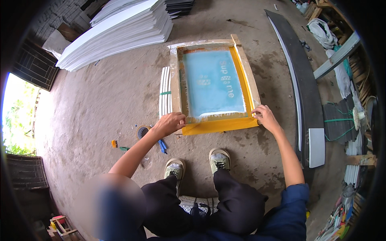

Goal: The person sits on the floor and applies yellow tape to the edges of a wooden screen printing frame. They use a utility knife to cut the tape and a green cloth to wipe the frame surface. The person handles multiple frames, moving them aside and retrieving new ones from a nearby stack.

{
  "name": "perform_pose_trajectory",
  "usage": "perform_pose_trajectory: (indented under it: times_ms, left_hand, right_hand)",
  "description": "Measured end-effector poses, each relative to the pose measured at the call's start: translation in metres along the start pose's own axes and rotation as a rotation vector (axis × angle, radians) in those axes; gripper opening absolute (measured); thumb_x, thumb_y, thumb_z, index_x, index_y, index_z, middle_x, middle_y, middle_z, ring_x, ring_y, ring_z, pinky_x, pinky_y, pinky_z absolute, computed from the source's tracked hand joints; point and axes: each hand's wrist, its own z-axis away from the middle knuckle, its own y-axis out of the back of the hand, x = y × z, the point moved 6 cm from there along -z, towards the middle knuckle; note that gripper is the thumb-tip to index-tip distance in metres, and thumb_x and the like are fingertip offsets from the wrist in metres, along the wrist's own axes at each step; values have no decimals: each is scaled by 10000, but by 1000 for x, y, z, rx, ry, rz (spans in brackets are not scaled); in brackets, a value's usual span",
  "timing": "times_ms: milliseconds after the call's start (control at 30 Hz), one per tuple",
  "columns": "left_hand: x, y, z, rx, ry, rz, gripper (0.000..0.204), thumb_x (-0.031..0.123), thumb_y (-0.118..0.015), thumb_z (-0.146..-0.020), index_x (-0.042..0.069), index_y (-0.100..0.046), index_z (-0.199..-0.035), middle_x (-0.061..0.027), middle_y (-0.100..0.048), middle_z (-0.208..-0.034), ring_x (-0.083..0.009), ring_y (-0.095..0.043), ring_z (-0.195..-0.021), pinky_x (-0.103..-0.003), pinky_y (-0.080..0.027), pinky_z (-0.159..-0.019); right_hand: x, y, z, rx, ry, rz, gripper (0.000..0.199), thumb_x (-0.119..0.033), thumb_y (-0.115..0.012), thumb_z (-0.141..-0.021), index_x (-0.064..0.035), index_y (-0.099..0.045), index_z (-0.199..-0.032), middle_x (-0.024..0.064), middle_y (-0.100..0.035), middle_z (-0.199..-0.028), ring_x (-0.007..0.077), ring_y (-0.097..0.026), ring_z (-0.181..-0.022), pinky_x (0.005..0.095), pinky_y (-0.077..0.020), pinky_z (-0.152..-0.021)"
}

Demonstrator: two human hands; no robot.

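Observation:
A wooden screen-printing frame (174,80) lies on the floor in front of me, its blue-coated mesh (209,96) carrying pale stencil shapes. Across its near bar stretches a wide strip of yellow tape (221,126). My left hand (169,123) is closed at the strip's left end, by the near left corner. At the near right corner, my right hand (265,117) pinches the other end between thumb and fingers. Another yellow band (242,80) runs along the inside of the right bar. Fingertips partly hide both ends of the near strip.
White strips (165,92) tied in green lie against the frame's left side. Near my left forearm are a round roll-like object (142,131) and a blue-handled tool (162,146). White sheets (120,32) are stacked far left; a long dark board (299,88) lies right.

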Motion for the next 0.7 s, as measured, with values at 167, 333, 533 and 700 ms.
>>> perform_pose_trajectory:
  times_ms: [167,333,533,700]
  left_hand:
    - [19,6,13,-81,8,-71,215,235,-513,-883,34,-587,-910,-112,-604,-869,-268,-587,-879,-384,-470,-806]
    - [43,46,17,21,-14,-68,175,173,-550,-871,1,-574,-896,-128,-609,-848,-277,-582,-872,-387,-464,-786]
    - [85,74,24,14,-49,-114,198,192,-554,-873,2,-577,-925,-120,-608,-875,-270,-578,-882,-384,-457,-803]
    - [111,90,31,53,-117,-185,197,198,-558,-872,21,-593,-951,-107,-614,-888,-248,-578,-903,-369,-457,-826]
  right_hand:
    - [-5,-2,-4,-62,11,66,155,-34,-643,-753,-46,-650,-907,94,-572,-960,282,-491,-931,366,-417,-869]
    - [-5,-2,1,-59,-6,34,170,-53,-659,-745,-85,-649,-911,72,-553,-981,276,-460,-971,363,-409,-881]
    - [4,-8,1,-37,0,-15,151,-89,-666,-747,-117,-647,-894,63,-553,-992,282,-454,-991,365,-390,-902]
    - [7,-10,-3,-50,45,21,117,-96,-664,-750,-114,-653,-864,84,-560,-1018,297,-458,-1011,383,-375,-916]
